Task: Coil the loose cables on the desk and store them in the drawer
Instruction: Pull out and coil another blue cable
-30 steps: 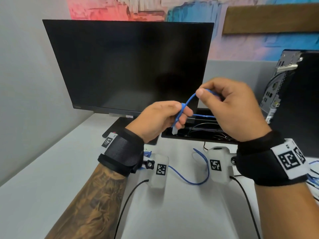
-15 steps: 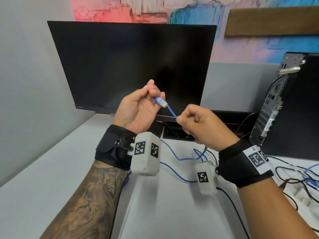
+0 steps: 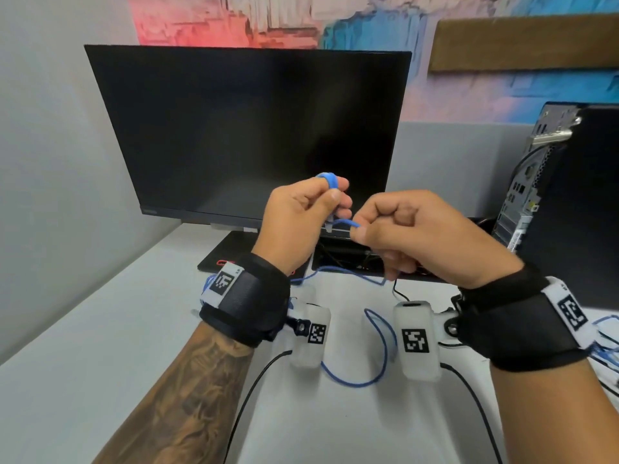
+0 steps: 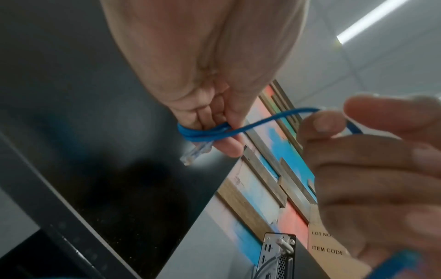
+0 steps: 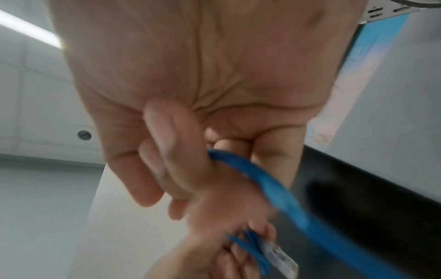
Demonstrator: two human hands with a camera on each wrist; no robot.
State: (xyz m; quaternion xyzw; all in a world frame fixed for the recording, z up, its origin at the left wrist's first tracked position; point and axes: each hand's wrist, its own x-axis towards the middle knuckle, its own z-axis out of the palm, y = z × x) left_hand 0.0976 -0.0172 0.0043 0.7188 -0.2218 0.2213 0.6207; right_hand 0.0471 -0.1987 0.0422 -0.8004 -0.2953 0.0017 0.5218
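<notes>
Monitor (image 3: pixel 248 128) dark, at back of desk (image 3: pixel 83 346). L hand (image 3: pixel 301 219) curled, blue cable (image 3: pixel 355 380) wound round fingers, clear plug hanging below. R hand (image 3: pixel 412 236) pinches the cable just beside it; remainder trails onto desk.

"LOT NO" and "ITEM CODE" on a brown cardboard box (image 4: pixel 331 245) behind the right hand.
</notes>
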